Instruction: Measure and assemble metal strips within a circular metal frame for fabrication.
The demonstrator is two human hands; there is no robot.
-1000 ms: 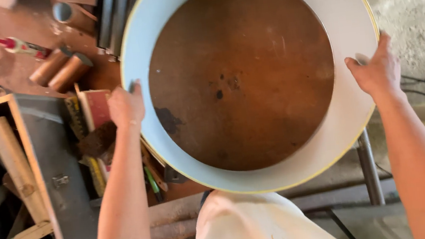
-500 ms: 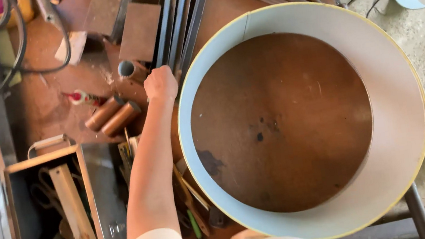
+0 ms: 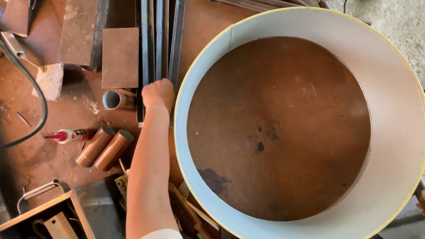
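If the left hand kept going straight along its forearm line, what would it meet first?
Likely the bundle of dark metal bars: the left hand points up the bench and its knuckles already sit at the bars' near ends, though contact is unclear.

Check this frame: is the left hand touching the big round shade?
Touching. The head view shows the left hand pressed against the outer wall of the big round shade at its left edge, with no gap between them.
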